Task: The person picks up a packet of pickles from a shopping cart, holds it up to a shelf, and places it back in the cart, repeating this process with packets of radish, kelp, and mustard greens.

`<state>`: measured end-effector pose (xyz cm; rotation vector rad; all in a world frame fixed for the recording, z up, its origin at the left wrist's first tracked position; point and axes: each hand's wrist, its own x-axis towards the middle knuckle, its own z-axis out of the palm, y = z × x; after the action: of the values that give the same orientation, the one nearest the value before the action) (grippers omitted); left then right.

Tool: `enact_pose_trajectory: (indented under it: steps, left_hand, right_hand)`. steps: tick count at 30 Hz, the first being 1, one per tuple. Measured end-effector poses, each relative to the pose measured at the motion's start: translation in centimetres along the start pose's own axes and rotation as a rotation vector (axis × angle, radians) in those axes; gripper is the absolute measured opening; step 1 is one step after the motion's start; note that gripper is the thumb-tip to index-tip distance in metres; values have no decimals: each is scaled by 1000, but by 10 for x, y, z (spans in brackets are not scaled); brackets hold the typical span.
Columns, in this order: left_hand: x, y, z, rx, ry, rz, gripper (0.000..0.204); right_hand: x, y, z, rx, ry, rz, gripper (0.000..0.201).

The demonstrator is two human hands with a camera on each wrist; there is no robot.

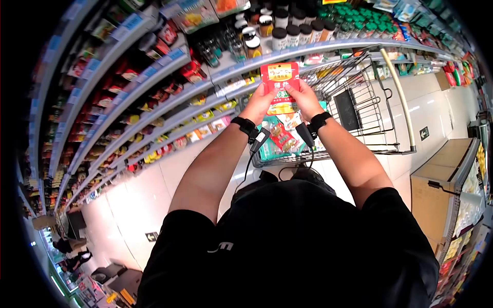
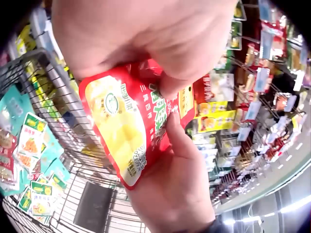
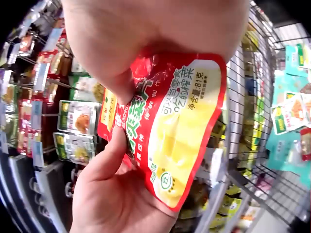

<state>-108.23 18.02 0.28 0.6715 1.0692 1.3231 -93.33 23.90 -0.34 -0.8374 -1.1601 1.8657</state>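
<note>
A red and yellow food pouch (image 1: 280,77) with printed green lettering is held up in front of the body, over the near part of a shopping cart (image 1: 382,102). My left hand (image 1: 258,105) grips its left edge, the thumb lying across the front. On the opposite edge, my right hand (image 1: 306,100) pinches it in the same way. Close up in the left wrist view, both thumbs press on the printed face of the pouch (image 2: 119,126). The fingers behind the pouch (image 3: 184,111) are mostly hidden.
Teal bags and small packets (image 1: 280,138) lie in the cart below the hands. Long store shelves (image 1: 154,84) of packaged food curve along the left, with dark-lidded jars (image 1: 292,37) at the front. A cardboard-sided display (image 1: 441,179) stands at the right on the tiled floor.
</note>
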Motion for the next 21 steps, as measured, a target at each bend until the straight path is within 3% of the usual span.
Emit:
enact_pose_trajectory:
  steps: [5,10,13,21]
  left_hand:
    - [-17,81,35,39,-83,101,33]
    - [-30,138,77,-13,-127,244,30]
    - [-28,160,101,-23,-155,267,29]
    - [13,175,176,12,-85,398,25]
  right_hand:
    - [-16,-81,35,191,-2,-98,35]
    - [-17,-141,47,199,-36,-245,42]
    - [-12,-170,42,147,-81,-355,42]
    - [19,-234,-19,83,-195,-432,43]
